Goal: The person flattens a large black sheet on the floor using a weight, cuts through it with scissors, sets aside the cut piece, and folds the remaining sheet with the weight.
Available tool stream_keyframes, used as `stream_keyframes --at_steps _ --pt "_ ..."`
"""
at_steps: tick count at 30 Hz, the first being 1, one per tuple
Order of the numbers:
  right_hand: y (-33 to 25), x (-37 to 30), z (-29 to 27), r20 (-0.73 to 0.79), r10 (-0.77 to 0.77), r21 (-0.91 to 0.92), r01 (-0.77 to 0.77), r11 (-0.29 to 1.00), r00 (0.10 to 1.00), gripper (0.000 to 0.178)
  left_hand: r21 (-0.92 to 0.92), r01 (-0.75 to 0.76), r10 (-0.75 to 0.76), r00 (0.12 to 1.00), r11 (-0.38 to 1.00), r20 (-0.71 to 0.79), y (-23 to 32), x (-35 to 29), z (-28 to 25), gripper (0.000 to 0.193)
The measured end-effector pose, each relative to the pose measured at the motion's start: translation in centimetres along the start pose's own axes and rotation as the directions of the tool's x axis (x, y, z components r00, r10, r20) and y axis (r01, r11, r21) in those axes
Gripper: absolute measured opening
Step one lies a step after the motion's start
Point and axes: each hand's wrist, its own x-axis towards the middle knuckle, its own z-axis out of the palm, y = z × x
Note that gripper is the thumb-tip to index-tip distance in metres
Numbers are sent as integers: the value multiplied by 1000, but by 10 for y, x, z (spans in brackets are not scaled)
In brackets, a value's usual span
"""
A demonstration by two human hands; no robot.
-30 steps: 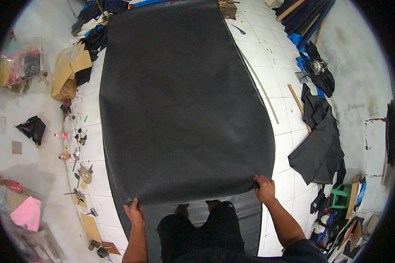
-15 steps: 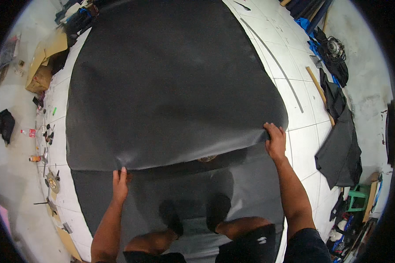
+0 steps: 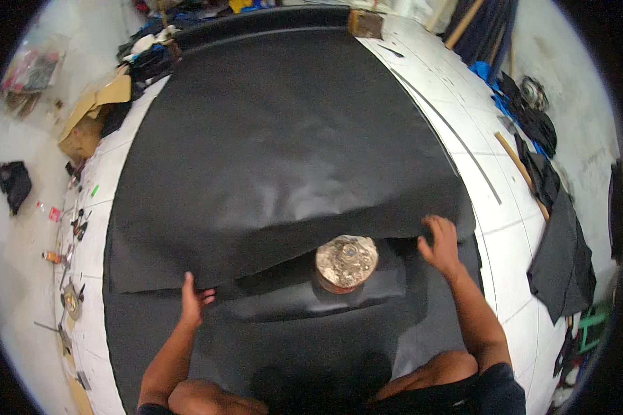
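Note:
A large black sheet (image 3: 277,152) of smooth, leather-like material covers the floor, its near edge lying loosely over more black material (image 3: 311,346). My left hand (image 3: 194,302) is at that near edge on the left, fingers spread and thumb up, with no grip on it. Over on the right, my right hand (image 3: 441,247) hovers at the edge with bent fingers and thumb apart, holding nothing I can see. Between my hands a round, can-like block (image 3: 346,263) with a crusty whitish top and rusty side stands on the lower layer, against the sheet's raised edge.
A brown block (image 3: 365,24) sits at the far right corner beside a curled-up far end of the sheet. On the white tiles to the right lie a long thin strip (image 3: 457,128), a wooden stick (image 3: 522,173) and black fabric (image 3: 564,256). Cardboard (image 3: 97,114) and small tools line the left wall.
Both hands have let go of the sheet's near edge. That edge has come down nearer to me, and the round block now shows fully. My body is lower, with knees bent.

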Motion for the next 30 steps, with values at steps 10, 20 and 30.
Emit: stream_keyframes --at_steps 10,20,30 --pt "-144 21 27 358 -102 153 50 987 928 56 -220 144 -121 986 965 119 -22 33 36 72" --pt "-149 40 35 480 -155 128 106 986 864 44 -190 207 -182 973 960 143 -32 22 35 58" --pt "-176 -23 -21 352 -399 350 276 895 847 32 -31 185 -183 981 982 66 -36 26 46 52"
